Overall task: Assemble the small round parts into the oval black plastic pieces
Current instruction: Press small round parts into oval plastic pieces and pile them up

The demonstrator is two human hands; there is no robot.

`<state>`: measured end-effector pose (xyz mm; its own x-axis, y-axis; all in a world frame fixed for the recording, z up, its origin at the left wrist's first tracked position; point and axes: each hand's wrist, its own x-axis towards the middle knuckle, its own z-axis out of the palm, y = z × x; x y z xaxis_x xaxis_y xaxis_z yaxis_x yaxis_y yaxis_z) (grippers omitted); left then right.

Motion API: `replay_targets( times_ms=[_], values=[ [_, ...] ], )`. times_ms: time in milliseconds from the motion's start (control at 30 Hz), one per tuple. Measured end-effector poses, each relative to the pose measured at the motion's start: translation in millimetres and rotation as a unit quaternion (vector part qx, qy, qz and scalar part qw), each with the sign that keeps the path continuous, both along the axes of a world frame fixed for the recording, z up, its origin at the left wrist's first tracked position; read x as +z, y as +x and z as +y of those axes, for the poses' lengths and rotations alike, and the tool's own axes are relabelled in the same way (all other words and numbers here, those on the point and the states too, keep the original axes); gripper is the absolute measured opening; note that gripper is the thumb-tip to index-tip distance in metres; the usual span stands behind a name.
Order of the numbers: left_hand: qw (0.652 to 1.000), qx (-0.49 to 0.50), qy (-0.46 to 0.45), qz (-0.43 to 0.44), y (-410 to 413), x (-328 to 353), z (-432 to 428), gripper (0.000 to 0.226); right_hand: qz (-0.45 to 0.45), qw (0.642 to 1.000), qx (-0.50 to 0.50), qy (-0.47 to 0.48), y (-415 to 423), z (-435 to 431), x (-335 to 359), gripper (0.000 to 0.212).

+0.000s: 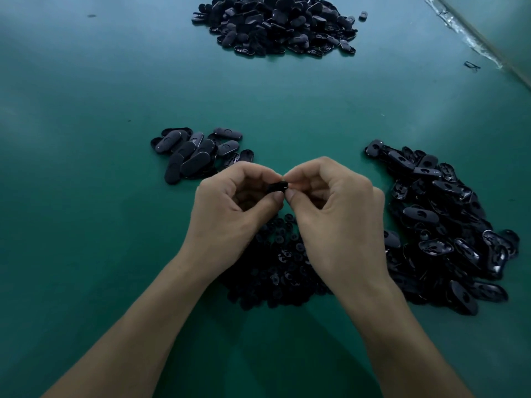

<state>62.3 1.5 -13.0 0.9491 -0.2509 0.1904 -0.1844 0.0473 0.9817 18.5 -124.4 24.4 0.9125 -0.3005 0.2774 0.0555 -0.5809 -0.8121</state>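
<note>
Both forearms reach over the green counter [86,225]; left hand [230,208] and right hand [336,214] pinch 1 oval black plastic piece [278,186] above the heap of small round black parts [275,268], likely for quick restocking.

Green table [86,168]; black oval pieces [448,225]; black round parts [275,271].

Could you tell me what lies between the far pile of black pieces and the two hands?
In the head view, only bare green table lies between the far pile and the left hand and right hand.
</note>
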Motion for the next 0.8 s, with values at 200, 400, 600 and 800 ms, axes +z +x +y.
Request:
replay_targets(
  times_ms=[200,400,600,800],
  values=[
    [1.0,0.022,-0.014,0.013,0.6,-0.5,-0.3,0.025,-0.006,1.0,-0.014,0.015,0.7,2.8,-1.7,0.032],
    [1.0,0.003,-0.005,0.009,0.5,0.4,0.7,0.027,-0.005,1.0,-0.007,0.014,0.4,1.7,-2.3,0.034],
    [1.0,0.007,0.016,0.003,1.9,-1.6,1.7,0.028,-0.002,0.999,0.0,0.044,1.8,2.4,-6.4,0.03],
    [1.0,0.025,-0.004,0.01,2.5,-3.2,1.6,0.026,-0.002,0.998,-0.002,0.055,2.6,3.9,-8.2,0.034]
  ],
)
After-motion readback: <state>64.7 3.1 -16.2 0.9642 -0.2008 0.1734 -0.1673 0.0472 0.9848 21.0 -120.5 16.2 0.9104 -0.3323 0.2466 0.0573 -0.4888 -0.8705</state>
